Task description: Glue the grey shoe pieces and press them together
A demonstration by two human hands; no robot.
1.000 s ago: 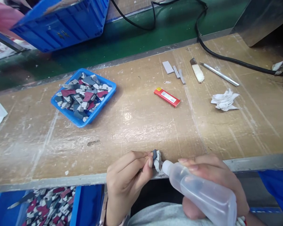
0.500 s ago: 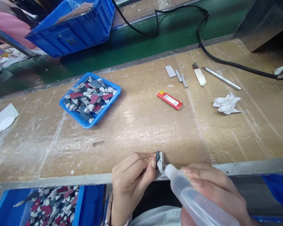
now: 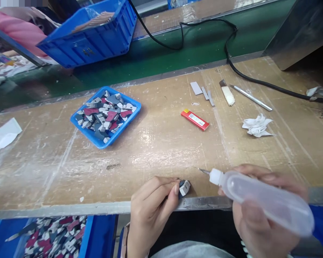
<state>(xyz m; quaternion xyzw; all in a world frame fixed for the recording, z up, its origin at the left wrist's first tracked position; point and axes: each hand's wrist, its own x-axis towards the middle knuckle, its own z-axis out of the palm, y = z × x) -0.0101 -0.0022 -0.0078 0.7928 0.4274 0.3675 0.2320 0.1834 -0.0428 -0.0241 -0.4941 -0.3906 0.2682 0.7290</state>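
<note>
Several fingers of the left hand (image 3: 153,211) are closed in a pinch on a small two-tone grey piece (image 3: 185,187), pale on one face and darker at the side, at the near edge of the counter (image 3: 150,150); whether it touches the surface cannot be told. The right hand (image 3: 269,211), slightly blurred, is wrapped around a translucent squeeze bottle (image 3: 274,200). The bottle lies tilted in the grip, its white cap (image 3: 215,176) and thin metal needle (image 3: 204,171) pointing left, the needle apart from the piece. Beyond the hands lies a red box (image 3: 195,120) with a white label and a yellow end. Farther back are flat grey strips (image 3: 207,95), a short dark blade with a whitish wrapped handle (image 3: 228,95) and a slim silver craft knife (image 3: 252,98), with a crumpled white tissue (image 3: 257,126) nearer than the knife. To the left, a blue tray (image 3: 127,128) holds a heap of grey, white and maroon pieces (image 3: 104,116), and a white packet (image 3: 5,135) lies well apart from it. Below the counter's near edge, a blue bin (image 3: 88,234) holds more such pieces. Across the green surface (image 3: 156,59) at the back sit a large blue crate (image 3: 97,44) and a black cable (image 3: 258,81); past the crate, a person's pink sleeve (image 3: 18,30) shows.
</note>
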